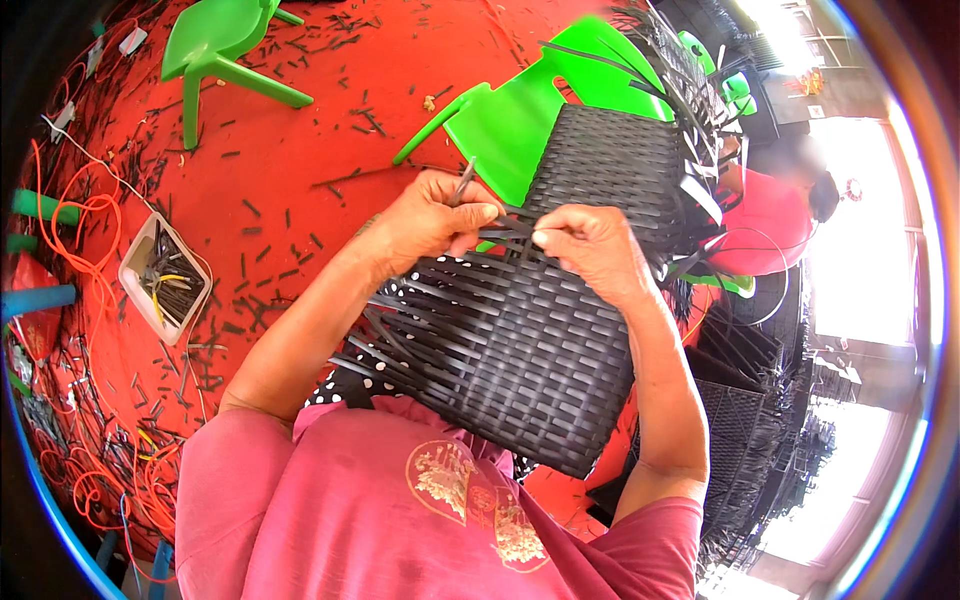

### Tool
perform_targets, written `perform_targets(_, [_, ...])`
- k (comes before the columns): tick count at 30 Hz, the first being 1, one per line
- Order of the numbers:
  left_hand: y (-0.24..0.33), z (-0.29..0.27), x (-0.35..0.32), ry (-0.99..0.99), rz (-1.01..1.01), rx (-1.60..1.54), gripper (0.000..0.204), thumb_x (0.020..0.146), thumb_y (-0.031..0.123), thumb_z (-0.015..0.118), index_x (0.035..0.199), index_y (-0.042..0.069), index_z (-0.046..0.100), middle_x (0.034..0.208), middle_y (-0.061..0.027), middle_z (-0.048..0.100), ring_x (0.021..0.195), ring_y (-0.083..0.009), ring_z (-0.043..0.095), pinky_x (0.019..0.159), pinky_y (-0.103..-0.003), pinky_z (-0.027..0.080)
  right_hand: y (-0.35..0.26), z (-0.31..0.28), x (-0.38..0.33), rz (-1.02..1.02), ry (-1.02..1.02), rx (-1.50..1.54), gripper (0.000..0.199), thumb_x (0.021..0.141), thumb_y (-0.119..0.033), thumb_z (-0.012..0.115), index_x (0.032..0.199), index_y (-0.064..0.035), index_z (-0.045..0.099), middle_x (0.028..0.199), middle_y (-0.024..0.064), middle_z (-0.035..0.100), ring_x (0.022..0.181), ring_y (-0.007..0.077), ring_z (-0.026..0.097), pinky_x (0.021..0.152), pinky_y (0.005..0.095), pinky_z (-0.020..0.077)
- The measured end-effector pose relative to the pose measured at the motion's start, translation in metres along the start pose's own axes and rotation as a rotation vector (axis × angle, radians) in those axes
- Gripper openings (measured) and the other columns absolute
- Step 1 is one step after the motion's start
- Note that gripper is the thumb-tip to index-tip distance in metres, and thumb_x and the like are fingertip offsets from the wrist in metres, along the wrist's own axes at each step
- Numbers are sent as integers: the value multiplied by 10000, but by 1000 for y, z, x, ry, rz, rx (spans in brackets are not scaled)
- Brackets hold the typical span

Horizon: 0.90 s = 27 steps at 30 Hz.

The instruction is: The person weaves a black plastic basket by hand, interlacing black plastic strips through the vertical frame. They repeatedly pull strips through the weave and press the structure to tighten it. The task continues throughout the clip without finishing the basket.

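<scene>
Across my lap lies a black woven panel [545, 345] of flat plastic strips, tightly plaited on the right. Its loose strip ends [430, 335] fan out to the left. At the panel's far edge my left hand [448, 215] is closed, thumb pressed on a black strip [517, 222]. A slim grey pointed piece sticks up between its fingers; I cannot make out what it is. My right hand [592, 248] pinches the strips at the same edge, just right of the left hand. The exact crossing of the strips is partly hidden by the fingertips.
Another woven panel [605, 165] rests by a green chair [510, 125] ahead. A second green chair [215, 50] stands far left. Strip offcuts litter the red floor [340, 130]. A white bin [135, 270] and orange cords [95, 255] lie left. A person in red [765, 225] sits at right.
</scene>
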<state>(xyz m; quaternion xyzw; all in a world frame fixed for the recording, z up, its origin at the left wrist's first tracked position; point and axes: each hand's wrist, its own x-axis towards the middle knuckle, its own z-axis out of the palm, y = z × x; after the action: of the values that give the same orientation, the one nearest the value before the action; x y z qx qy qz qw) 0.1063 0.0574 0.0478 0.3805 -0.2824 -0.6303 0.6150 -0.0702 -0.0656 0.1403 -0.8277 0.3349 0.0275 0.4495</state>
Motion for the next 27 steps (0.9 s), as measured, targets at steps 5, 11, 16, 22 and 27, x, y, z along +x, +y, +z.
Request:
perform_targets(5, [-75,1,40,103,-2,271,158,880,118,591,837,-11,670,519,-4,511,457,-70,450,428,-248,322,7,-4,0,73,111,-326,108,759,-96,630,781,4,664,603,52,557,553,132,496,523,290,401])
perform_targets(11, [-84,2,61,97,-84,384,235,821,191,660,700,-8,634,511,-26,505,445,-99,454,423,-284,333,-7,6,7,138,46,-633,147,670,-95,574,731,-18,683,695,260,595,670,440,599,651,453,493])
perform_targets(16, [-79,0,66,125,-138,292,222,765,182,666,629,23,590,483,-31,489,406,-120,424,380,-301,292,2,12,19,49,46,-730,158,681,-94,575,747,7,678,667,219,607,622,375,622,614,418,496])
perform_targets(22, [-82,15,82,85,-211,170,230,689,212,647,546,68,539,440,-56,461,315,-161,387,298,-338,239,7,10,20,144,-20,-989,180,679,-166,598,709,-22,701,750,237,648,746,406,653,706,489,532])
perform_targets(27, [-63,-8,79,173,-233,127,178,742,145,711,648,40,602,504,-31,506,380,-115,412,348,-293,262,-33,10,31,-36,60,-955,192,684,-161,601,746,0,684,740,259,642,739,426,652,691,508,526])
